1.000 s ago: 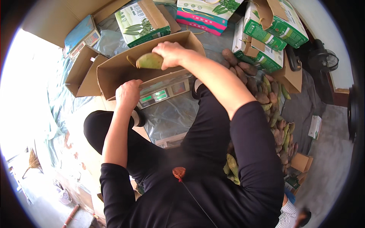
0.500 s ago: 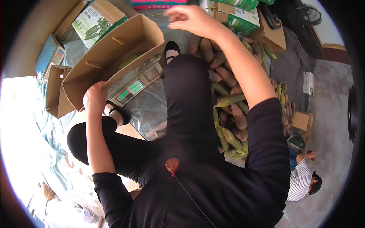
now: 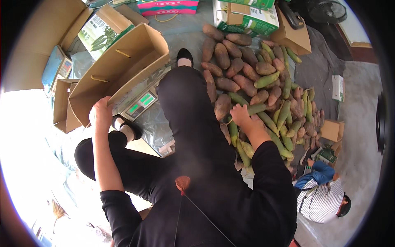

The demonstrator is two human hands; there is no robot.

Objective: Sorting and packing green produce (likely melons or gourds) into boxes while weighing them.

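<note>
My left hand (image 3: 101,114) grips the near lower edge of an open brown cardboard carton (image 3: 95,71) with yellow cord handles, tilted beside a scale (image 3: 139,103) with lit green displays. Its far interior is bare cardboard; the bottom is mostly hidden. On the right, my right hand (image 3: 242,116) has its fingers closed around a green radish (image 3: 256,108) at the near left part of a heap. Part of that radish is hidden under my fingers. Around it lie more green radishes (image 3: 283,114) and several brownish-red, soil-coloured roots (image 3: 222,55).
Green-and-white boxes (image 3: 247,18) and a pink bag (image 3: 168,7) stand at the back. A black fan (image 3: 328,11) is at the back right. A person in a striped shirt (image 3: 323,201) crouches at the lower right. My knee (image 3: 181,82) sits between carton and heap.
My right hand has come down from above the back boxes to the heap and closed on a green radish. My left hand stays on the carton, which has shifted slightly. The person at right has moved.
</note>
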